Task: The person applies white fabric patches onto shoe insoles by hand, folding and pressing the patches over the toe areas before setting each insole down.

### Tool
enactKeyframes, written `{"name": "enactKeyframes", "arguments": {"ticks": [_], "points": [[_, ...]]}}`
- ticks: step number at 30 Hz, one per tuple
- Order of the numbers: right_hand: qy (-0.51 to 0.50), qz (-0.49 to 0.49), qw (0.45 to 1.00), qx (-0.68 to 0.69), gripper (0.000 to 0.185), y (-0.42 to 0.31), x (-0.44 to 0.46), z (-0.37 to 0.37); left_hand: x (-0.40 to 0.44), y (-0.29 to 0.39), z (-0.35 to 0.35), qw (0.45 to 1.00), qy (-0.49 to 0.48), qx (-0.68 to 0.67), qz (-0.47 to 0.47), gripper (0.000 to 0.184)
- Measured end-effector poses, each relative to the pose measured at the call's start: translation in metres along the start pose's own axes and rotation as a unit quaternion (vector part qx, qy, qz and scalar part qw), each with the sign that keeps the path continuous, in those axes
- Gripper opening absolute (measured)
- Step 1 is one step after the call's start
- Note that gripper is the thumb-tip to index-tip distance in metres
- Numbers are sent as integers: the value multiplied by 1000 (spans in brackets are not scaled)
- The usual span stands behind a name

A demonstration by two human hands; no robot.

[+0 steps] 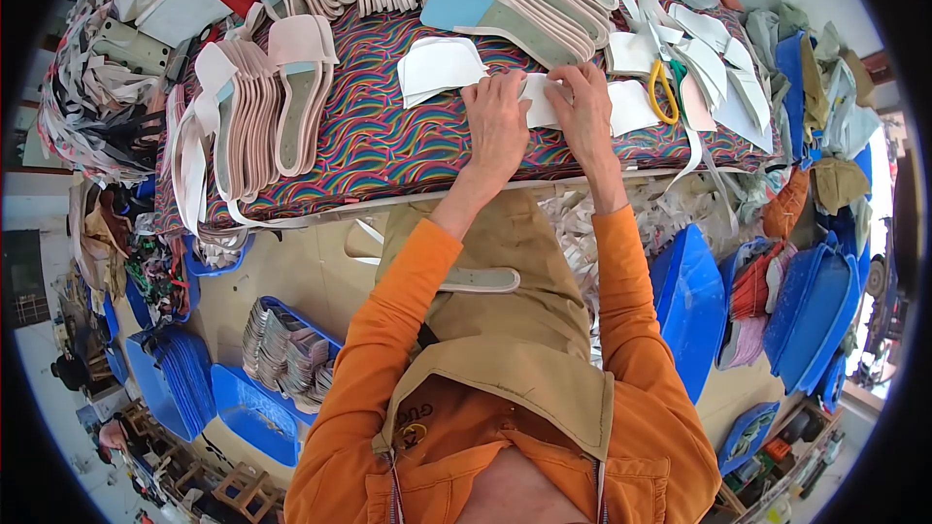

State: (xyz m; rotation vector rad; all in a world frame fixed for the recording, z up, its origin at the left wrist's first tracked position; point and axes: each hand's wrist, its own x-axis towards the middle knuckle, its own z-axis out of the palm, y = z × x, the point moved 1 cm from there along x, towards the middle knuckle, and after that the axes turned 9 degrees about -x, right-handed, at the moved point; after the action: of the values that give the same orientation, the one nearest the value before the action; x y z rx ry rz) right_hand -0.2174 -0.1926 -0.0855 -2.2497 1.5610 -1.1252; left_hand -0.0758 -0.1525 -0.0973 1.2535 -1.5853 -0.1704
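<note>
Sheet (539, 103) between left grip (498, 124) and right (586, 114)

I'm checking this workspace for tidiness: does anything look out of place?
Yes: a single insole lies on the tan cloth over the lap, apart from the insole stacks on the table. It looks stray, though possibly deliberate.

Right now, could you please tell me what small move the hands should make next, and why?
Perhaps gently even up the white piece between the left hand and the right hand, since both have their fingertips at it, while the white stack to the left shows layers slightly out of line.
</note>
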Motion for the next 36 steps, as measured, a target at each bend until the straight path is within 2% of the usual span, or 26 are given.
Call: {"name": "enactKeyframes", "arguments": {"ticks": [6,10,13,17,33,36], "points": [[42,-36,998,2,20,1,-4,-2,-2,-7,-1,1000,-7,21,1,26],[25,-36,999,-16,27,-1,-3,-2,-3,-8,1,1000,1,16,0,25],[58,-114,989,-76,39,-11,-1,-3,-4,-9,1,1000,2,22,10,26],[26,-135,988,-63,48,-3,-5,3,-3,-9,1,1000,3,18,5,27],[37,-178,980,-86,42,-4,-15,4,-3,-8,0,1000,1,20,-6,36],[44,-153,986,-50,42,-4,-13,6,-3,-7,0,1000,-2,17,-7,35]]}}
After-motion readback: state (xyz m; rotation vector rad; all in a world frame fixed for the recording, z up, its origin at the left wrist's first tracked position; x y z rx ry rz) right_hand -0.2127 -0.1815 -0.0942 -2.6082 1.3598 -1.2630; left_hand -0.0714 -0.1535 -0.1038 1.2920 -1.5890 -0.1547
